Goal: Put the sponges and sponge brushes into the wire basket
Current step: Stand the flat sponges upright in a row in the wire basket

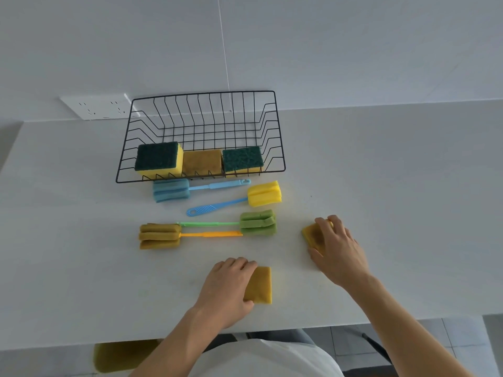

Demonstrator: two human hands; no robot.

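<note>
- The left hand [230, 288] lies on a tan sponge [260, 284] near the front edge of the surface [68, 268]; its grip is curled round the sponge's left side, thumb at the near edge, fingers over the far edge.
- The right hand [337, 248] covers a second tan sponge [313, 235] further right, grip pinching it between fingertips at the far edge and thumb at the near edge. Both sponges rest on the surface.
- The basket [202, 104] stands at the back against the wall; along its front wall sit three sponges: a green-topped one [159, 157] left, a brown one [202, 161] in the middle, another green-topped one [242, 158] right.
- Four brushes lie between basket and hands: blue brush [171, 190] just before the basket, yellow brush [263, 194] beside it, then green brush [258, 223] and orange brush [160, 236], handles side by side, heads at opposite ends.
- A socket [99, 106] sits on the wall left of the basket.
</note>
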